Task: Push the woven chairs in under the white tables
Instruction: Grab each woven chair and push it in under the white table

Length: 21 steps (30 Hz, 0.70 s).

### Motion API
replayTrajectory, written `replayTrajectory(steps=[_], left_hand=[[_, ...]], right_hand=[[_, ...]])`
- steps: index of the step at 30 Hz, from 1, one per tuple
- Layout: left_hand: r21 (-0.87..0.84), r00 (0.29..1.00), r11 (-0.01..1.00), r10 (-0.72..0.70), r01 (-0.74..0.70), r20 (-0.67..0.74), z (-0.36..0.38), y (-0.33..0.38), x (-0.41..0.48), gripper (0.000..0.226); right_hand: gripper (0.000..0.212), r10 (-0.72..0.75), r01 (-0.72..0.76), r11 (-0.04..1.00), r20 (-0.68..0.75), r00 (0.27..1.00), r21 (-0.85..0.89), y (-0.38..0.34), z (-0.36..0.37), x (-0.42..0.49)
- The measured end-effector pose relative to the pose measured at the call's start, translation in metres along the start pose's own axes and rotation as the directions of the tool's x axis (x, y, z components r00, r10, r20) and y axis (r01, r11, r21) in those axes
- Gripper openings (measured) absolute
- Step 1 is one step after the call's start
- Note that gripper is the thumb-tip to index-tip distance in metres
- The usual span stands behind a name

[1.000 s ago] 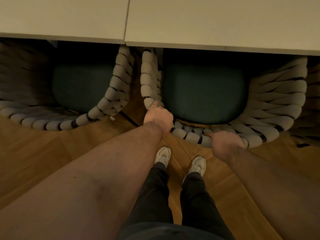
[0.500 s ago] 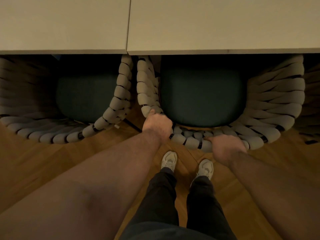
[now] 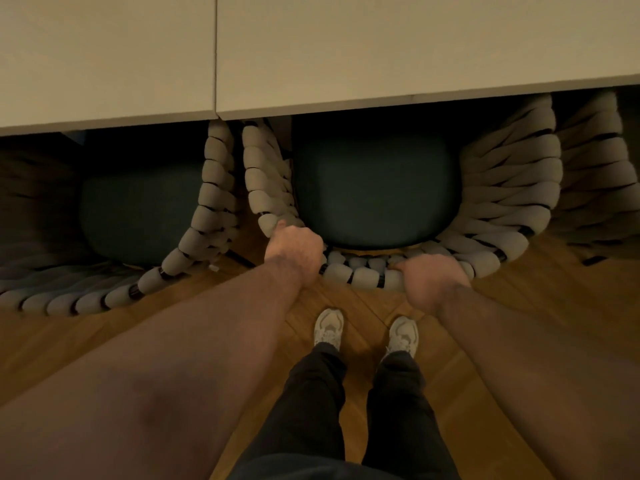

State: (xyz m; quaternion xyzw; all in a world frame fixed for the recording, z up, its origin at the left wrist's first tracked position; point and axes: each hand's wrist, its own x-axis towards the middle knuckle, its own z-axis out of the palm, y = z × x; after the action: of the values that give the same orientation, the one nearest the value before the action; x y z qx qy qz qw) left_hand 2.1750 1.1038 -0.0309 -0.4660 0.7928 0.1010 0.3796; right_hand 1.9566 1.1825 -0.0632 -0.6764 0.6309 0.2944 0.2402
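Note:
A woven chair (image 3: 502, 202) with thick grey cord and a dark green seat cushion stands straight ahead, its front part hidden under the right white table (image 3: 415, 53). My left hand (image 3: 294, 252) grips the back rim at its left curve. My right hand (image 3: 429, 278) grips the same rim further right, fingers curled over the cord. A second woven chair (image 3: 207, 209) sits to the left, partly under the left white table (image 3: 104, 60). The two chairs' sides nearly touch.
A wooden floor (image 3: 69, 341) runs below me. My two feet in white shoes (image 3: 329, 329) stand just behind the held chair. A third woven chair's edge (image 3: 595, 188) shows at the far right, close beside the held one.
Both hands have stayed on the chair's rim while the chair slid forward; the table edge now covers more of the seat cushion. My feet have stepped closer.

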Motion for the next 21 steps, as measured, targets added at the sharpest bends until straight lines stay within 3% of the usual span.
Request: replayTrajectory(steps=[3, 6, 8, 10, 14, 17, 21], left_hand=[[0.012, 0.999, 0.999, 0.039, -0.039, 0.008, 0.007, -0.003, -0.001, 0.011], [0.013, 0.992, 0.993, 0.114, -0.115, 0.061, 0.011, -0.011, -0.005, 0.052], [-0.021, 0.99, 0.992, 0.124, -0.123, 0.063, 0.01, -0.012, -0.009, 0.061], [-0.072, 0.991, 0.991, 0.12, -0.116, 0.052, 0.008, -0.009, -0.014, 0.061], [-0.215, 0.993, 0.975, 0.075, -0.055, 0.087, 0.001, 0.0, -0.029, 0.051], [-0.305, 0.986, 0.952, 0.083, -0.035, 0.146, -0.02, 0.015, -0.048, 0.038], [-0.317, 0.985, 0.94, 0.155, -0.123, 0.076, -0.055, 0.047, -0.067, 0.044]], right_hand=[[0.045, 0.006, -0.007, 1.0, -0.02, 1.0, -0.014, -0.002, 0.004, -0.004], [0.043, 0.063, -0.063, 0.998, -0.032, 0.997, 0.014, -0.009, 0.001, -0.008], [0.043, 0.098, -0.097, 0.995, -0.054, 0.994, 0.021, -0.013, 0.003, -0.017], [0.048, 0.092, -0.089, 0.995, -0.072, 0.993, 0.04, -0.01, 0.006, -0.029], [0.072, 0.043, -0.015, 0.968, -0.106, 0.993, 0.251, 0.005, 0.006, -0.06], [0.074, 0.127, -0.089, 0.9, -0.06, 0.99, 0.427, 0.019, -0.002, -0.094], [0.07, 0.272, -0.194, 0.845, -0.088, 0.958, 0.499, 0.054, -0.006, -0.143]])
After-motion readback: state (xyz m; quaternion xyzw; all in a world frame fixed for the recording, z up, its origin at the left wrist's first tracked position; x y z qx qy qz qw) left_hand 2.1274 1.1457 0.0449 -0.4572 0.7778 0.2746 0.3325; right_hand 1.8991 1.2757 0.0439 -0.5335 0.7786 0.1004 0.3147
